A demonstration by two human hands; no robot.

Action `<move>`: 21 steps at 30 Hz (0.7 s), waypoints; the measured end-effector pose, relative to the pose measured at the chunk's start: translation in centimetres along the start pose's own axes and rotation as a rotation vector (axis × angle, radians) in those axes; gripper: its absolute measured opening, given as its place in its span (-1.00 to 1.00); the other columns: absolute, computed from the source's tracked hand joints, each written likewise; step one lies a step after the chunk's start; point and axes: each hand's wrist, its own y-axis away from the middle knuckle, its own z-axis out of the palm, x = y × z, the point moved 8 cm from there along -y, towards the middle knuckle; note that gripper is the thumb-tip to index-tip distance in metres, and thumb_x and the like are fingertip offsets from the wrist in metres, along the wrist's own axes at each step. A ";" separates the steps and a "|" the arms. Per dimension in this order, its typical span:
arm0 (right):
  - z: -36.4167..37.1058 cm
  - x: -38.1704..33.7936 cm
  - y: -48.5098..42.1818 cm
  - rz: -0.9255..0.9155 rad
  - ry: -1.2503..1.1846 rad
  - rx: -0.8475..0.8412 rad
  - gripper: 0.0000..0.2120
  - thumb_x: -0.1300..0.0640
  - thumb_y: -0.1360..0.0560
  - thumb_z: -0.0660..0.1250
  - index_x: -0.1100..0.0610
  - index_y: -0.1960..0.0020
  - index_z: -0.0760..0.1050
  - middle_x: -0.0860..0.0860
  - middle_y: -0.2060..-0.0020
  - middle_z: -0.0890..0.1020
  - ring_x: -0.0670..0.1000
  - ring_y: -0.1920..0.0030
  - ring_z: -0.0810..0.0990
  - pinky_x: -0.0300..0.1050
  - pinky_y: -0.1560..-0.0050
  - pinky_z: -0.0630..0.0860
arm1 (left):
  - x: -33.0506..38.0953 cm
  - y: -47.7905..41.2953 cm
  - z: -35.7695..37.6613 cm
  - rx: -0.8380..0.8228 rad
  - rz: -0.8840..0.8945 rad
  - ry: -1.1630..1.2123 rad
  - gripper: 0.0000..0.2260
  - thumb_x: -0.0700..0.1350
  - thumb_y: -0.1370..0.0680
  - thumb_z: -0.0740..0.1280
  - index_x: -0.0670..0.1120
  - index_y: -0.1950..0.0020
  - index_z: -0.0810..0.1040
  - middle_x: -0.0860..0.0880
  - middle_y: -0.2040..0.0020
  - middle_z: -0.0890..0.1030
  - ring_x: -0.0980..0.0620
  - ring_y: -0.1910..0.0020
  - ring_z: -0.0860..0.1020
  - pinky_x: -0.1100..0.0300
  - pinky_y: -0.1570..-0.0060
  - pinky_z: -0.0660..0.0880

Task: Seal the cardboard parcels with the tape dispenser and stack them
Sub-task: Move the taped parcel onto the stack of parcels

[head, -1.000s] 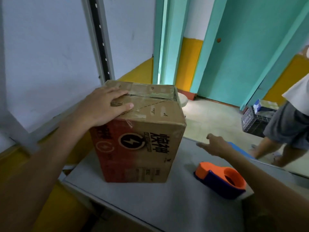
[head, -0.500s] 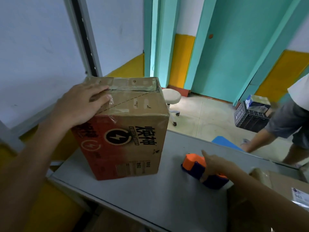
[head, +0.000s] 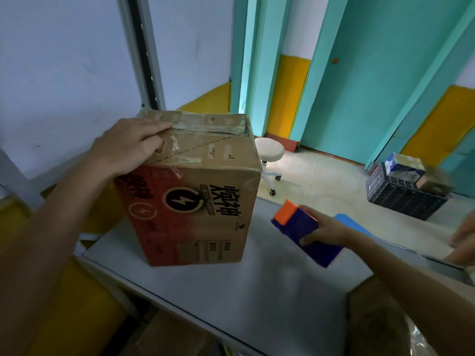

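A brown and red cardboard parcel point(head: 203, 191) with a lightning logo stands on the grey table point(head: 257, 291). Old clear tape crosses its closed top flaps. My left hand point(head: 128, 147) rests flat on the top near the left corner, fingers straight. To the right of the parcel, my right hand point(head: 326, 232) grips the blue and orange tape dispenser point(head: 303, 232) and holds it lifted above the table, orange end pointing toward the parcel. Another cardboard parcel point(head: 380, 317) shows at the lower right, under my right forearm.
A white rolling stool point(head: 270, 152) stands on the floor beyond the table. A black crate point(head: 403, 196) with boxes sits by the teal door. Another person's hand point(head: 465, 240) is blurred at the right edge. A blue flat object point(head: 354, 224) lies at the table's far edge.
My right hand reached down to the tape dispenser, took hold of it and raised it off the table. My left hand stayed on the parcel's top. The other person moved mostly out of view.
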 end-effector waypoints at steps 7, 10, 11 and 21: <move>-13.0 -12.2 7.6 -0.387 -0.100 0.072 -0.38 0.00 -0.26 0.56 -0.24 -0.22 0.35 -0.11 0.07 0.67 -0.05 0.09 0.66 -0.11 0.11 0.62 | 0.2 0.0 -0.3 -0.089 0.071 -0.003 -0.40 0.27 -0.32 0.15 0.32 -0.37 0.19 -0.04 -0.31 0.42 -0.04 -0.34 0.27 -0.05 -0.26 0.27; -16.1 -17.4 10.1 -0.523 -0.181 0.092 -0.43 -0.09 -0.23 0.50 -0.20 -0.20 0.41 -0.07 0.05 0.68 0.00 0.11 0.67 -0.12 0.18 0.62 | 0.0 0.2 -1.0 -0.075 0.102 -0.006 -0.36 0.47 -0.19 0.09 0.38 -0.26 0.26 0.25 -0.13 0.38 0.12 -0.29 0.22 0.04 -0.20 0.29; -16.3 -19.0 10.5 -0.565 -0.204 0.069 -0.34 -0.16 -0.17 0.53 -0.20 -0.22 0.40 -0.05 0.03 0.67 0.01 0.09 0.66 -0.12 0.19 0.61 | 0.3 0.4 -1.2 -0.065 0.122 0.000 -0.32 0.52 -0.14 0.08 0.39 -0.24 0.26 0.31 -0.09 0.36 0.18 -0.27 0.21 0.11 -0.17 0.28; -12.8 -30.0 7.4 -0.724 -0.168 -0.153 -0.22 -0.10 -0.15 0.58 -0.16 -0.30 0.36 -0.06 -0.05 0.63 0.04 -0.03 0.63 -0.13 0.11 0.58 | 3.7 -0.4 0.8 -0.125 0.262 -0.077 -0.26 0.50 -0.21 0.03 0.32 -0.37 0.29 0.33 -0.35 0.33 0.16 -0.35 0.18 0.09 -0.30 0.30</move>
